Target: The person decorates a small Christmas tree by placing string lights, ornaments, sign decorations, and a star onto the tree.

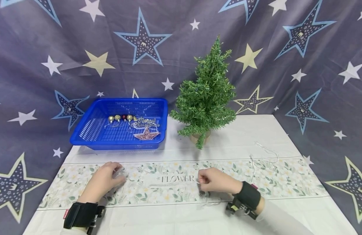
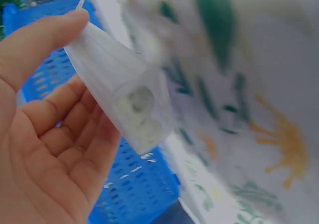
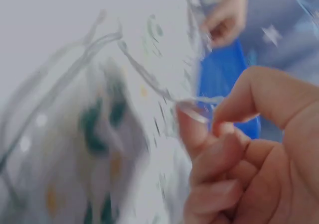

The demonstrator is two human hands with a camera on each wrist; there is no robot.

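Note:
My left hand [image 1: 102, 181] holds a small translucent whitish case [image 2: 137, 102] with a round grey disc inside, above the table's left part. In the left wrist view its thumb presses the narrow top, where a thin wire comes out. My right hand [image 1: 217, 180] pinches a thin pale wire [image 3: 147, 77] between thumb and forefinger. The wire stretches across the printed band between both hands, close over the lettering "FLOWER" [image 1: 178, 179]. More loose wire [image 1: 270, 155] lies looped on the table to the right.
A blue plastic basket [image 1: 116, 143] stands at the back left, holding several small baubles [image 1: 117, 118], a "Merry Christmas" sign [image 1: 145, 122] and a pink star [image 1: 147, 134]. Right of it stands a small green Christmas tree [image 1: 208, 94]. A star-patterned cloth [image 1: 181, 19] hangs behind.

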